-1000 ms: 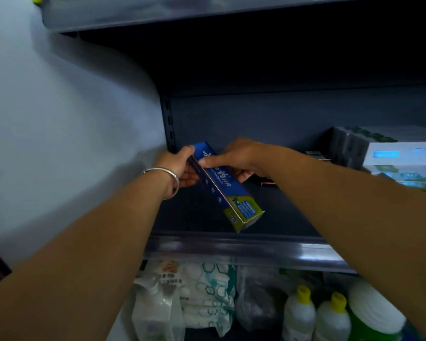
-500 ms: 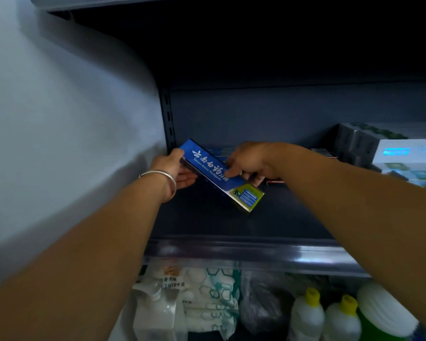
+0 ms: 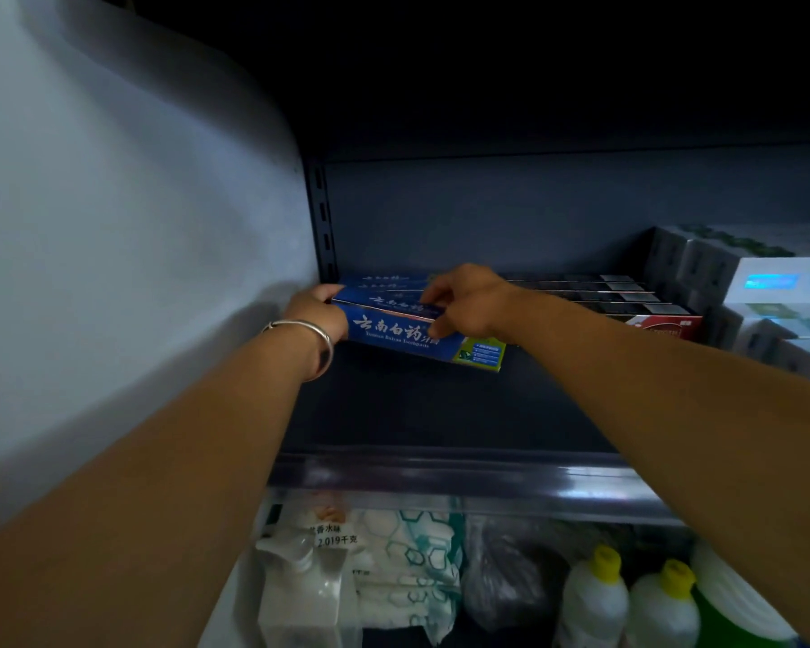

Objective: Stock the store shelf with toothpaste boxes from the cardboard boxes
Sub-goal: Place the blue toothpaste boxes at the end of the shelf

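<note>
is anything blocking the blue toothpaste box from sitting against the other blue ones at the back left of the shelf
Nothing visible does. The front blue toothpaste box, held by the left hand and right hand, already lies against the blue row behind it.

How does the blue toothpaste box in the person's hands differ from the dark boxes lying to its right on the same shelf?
The blue toothpaste box is bright blue with white lettering and a yellow-green end; the dark boxes are blackish with pale end patches. The blue toothpaste box is gripped by the left hand and right hand; the dark boxes lie untouched. The blue one sits nearer the shelf's front. Both are long, slim cartons lying lengthwise along the shelf.
</note>
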A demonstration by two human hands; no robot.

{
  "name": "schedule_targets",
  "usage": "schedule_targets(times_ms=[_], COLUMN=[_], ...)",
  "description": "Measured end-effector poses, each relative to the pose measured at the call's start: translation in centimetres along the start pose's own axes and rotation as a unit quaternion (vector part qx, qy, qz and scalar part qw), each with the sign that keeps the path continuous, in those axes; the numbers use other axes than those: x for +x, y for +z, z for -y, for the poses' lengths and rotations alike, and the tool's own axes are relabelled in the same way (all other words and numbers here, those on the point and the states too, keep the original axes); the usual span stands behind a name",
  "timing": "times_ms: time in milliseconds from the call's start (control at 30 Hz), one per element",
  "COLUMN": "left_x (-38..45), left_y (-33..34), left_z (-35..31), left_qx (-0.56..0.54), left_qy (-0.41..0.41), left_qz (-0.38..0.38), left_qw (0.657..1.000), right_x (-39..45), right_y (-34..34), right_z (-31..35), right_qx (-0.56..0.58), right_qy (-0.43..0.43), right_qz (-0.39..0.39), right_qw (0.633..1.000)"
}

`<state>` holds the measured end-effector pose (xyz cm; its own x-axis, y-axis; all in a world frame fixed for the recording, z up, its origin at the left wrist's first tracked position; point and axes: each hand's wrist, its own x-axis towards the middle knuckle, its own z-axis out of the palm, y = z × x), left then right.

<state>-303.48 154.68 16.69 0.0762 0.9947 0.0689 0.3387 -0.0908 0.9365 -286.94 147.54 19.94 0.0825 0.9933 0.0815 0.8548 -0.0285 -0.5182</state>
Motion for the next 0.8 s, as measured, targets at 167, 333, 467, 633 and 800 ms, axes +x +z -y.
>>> schedule_targets(times_ms=[167, 333, 467, 633, 800], left_x=[0.2, 0.5, 0.7, 0.9, 0.7], left_y=[-0.2, -0.3, -0.4, -0.4, -0.5], left_z=[0.3, 0.4, 0.8, 1.3, 1.8], left_qx=[0.058, 0.112, 0.147, 0.215, 0.297], left_qy=[0.003, -0.036, -0.035, -0.037, 0.010], left_qz=[0.008, 0.012, 0.008, 0.012, 0.018], left_qw=[0.998, 0.993, 0.988, 0.976, 0.955], right_x=[0.3, 0.5, 0.6, 1.0, -0.1], right_y=[0.7, 1.3, 1.5, 1.1, 1.5], right_z=[-0.1, -0.3, -0.8, -2.7, -4.3], right_qx=[-0.028, -0.033, -0.052, -0.189, -0.303], right_qy=[-0.028, -0.041, -0.043, -0.024, -0.043], right_qz=[-0.009, -0.013, 0.007, 0.014, -0.011], right_qw=[0.999, 0.999, 0.998, 0.982, 0.952])
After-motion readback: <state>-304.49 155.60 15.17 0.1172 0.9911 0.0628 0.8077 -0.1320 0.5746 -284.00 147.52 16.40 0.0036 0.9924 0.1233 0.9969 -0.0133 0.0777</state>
